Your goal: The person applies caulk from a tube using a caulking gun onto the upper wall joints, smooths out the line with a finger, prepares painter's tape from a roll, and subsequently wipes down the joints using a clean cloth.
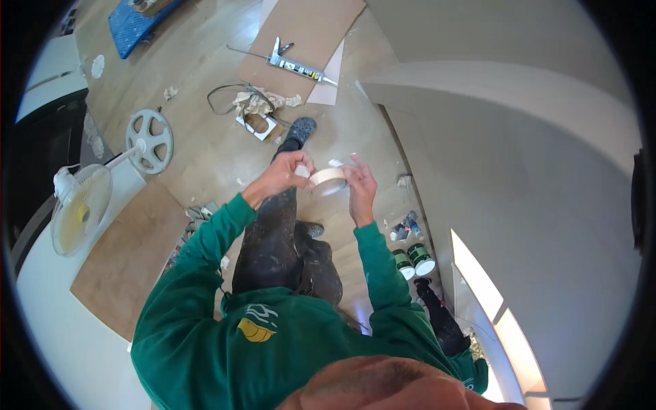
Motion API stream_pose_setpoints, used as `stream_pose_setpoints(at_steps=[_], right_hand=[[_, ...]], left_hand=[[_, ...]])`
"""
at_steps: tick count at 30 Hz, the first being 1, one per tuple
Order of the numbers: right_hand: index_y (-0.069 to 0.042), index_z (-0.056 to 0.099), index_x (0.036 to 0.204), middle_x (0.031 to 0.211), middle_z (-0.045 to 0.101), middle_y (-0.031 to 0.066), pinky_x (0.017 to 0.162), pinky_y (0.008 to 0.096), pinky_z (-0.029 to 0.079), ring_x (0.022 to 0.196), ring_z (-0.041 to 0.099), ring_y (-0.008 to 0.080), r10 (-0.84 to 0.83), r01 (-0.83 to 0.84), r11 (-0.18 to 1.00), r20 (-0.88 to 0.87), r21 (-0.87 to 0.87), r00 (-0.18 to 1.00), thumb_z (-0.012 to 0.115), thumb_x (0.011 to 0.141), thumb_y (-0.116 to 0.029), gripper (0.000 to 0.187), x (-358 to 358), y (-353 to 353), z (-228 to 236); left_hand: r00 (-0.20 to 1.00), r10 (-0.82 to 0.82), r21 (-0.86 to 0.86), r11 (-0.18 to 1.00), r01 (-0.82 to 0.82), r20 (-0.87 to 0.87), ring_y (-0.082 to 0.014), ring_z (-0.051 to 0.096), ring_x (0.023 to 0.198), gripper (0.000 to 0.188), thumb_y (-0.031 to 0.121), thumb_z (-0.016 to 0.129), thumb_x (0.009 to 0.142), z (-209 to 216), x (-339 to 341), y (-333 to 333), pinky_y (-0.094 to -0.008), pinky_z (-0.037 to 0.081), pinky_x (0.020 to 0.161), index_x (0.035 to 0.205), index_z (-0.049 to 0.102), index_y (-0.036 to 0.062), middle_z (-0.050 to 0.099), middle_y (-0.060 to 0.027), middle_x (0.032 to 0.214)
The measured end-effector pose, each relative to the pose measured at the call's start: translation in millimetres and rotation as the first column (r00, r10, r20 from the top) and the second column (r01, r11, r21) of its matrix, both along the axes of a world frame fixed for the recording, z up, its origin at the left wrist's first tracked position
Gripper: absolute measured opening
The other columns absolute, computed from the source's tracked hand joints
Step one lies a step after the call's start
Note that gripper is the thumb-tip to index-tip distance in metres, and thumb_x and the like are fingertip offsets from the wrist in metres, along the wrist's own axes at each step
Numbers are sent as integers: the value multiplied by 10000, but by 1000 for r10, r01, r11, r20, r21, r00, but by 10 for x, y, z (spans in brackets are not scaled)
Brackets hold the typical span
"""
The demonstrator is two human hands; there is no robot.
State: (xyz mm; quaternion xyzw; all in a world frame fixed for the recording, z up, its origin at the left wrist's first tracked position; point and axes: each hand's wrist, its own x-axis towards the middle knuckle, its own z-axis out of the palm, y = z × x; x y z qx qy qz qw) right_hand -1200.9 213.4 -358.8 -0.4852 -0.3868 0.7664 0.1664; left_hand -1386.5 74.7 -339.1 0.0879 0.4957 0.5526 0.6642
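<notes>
A roll of pale masking tape (328, 175) is held up between my two hands, above the floor and near my forward shoe. My left hand (281, 172) pinches the left side of the roll, with a small white piece showing at its fingers. The right side is gripped by my right hand (361, 186), its thumb against the roll and some fingers raised. Something thin and whitish shows by the right fingertips, too blurred to make out.
A caulking gun (294, 67) lies on a cardboard sheet (307, 27), near crumpled scraps (253, 104). A standing fan (82, 208) is at left. Paint cans (421, 260) stand along the right wall (506, 164). Another person's dark-clad leg (441, 318) shows at lower right.
</notes>
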Motion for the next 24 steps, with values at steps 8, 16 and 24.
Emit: stream_pose_setpoints(at_steps=[8,16,24], right_hand=[[41,530,1303,940,683,128,667,302,520,761,658,199,-49,74,996,376,-54,925,575,941,-73,382,-812,761,-1693],[24,537,1303,981,693,138,698,299,537,825,678,212,-101,258,932,500,-256,860,621,906,-59,414,-613,579,-2373],[35,466,1383,1065,679,129,830,271,497,905,631,161,-30,3,998,432,64,901,687,880,-51,557,-656,529,-3260]], left_hand=[[427,-244,-220,970,105,-871,-446,635,935,251,54,628,717,-2761,-1379,1476,-513,511,788,968,623,53,659,-251,925],[19,-624,-605,763,227,-781,-416,676,906,308,178,704,728,-4477,-2080,2306,-495,550,788,946,654,-33,689,-235,944],[960,117,-346,938,-23,253,-258,646,1015,487,389,474,958,-4427,-1251,1957,-398,544,760,1277,591,41,634,-93,1220]])
